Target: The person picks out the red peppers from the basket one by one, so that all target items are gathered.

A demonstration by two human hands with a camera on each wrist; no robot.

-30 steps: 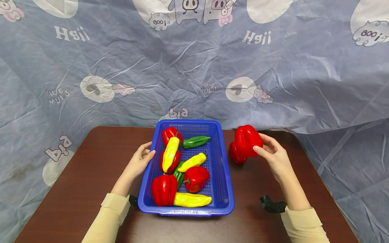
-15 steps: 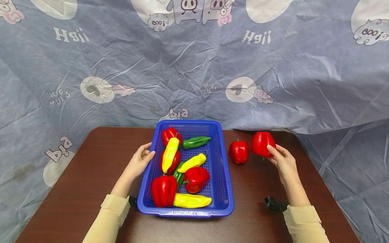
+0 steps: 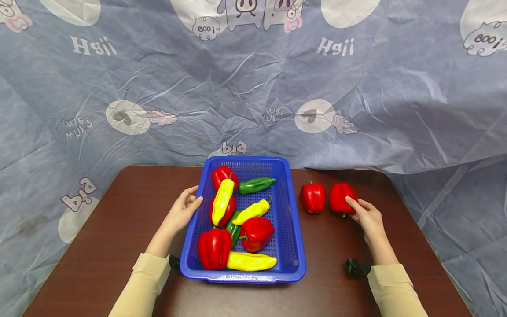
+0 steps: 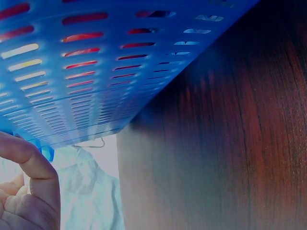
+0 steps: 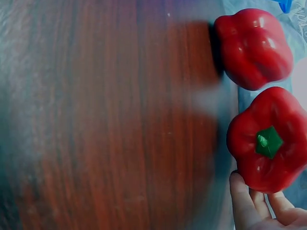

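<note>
My left hand (image 3: pixel 184 209) grips the left rim of a blue plastic basket (image 3: pixel 277 276), thumb on top. In the left wrist view, curled fingers (image 4: pixel 29 163) show by the basket's slotted wall (image 4: pixel 81 76). With thumb and fingertips, my right hand (image 3: pixel 369 218) holds a red bell pepper (image 3: pixel 339 197) low over the table's right side. Its green stem faces the right wrist camera. Just left of it stands another red bell pepper (image 3: pixel 313 198), stem up. In the basket lie several red bell peppers (image 3: pixel 214 248), yellow peppers (image 3: pixel 251 261) and green peppers (image 3: pixel 256 185).
The dark brown wooden table (image 3: pixel 111 229) carries everything. Behind it hangs a wrinkled grey-blue printed cloth (image 3: pixel 237 88), close to the back edge. The basket stands in the middle, with both loose peppers to its right.
The right hand has carried its bell pepper rightward and down, from in front of the other loose pepper to beside it. The left hand and basket stay in place.
</note>
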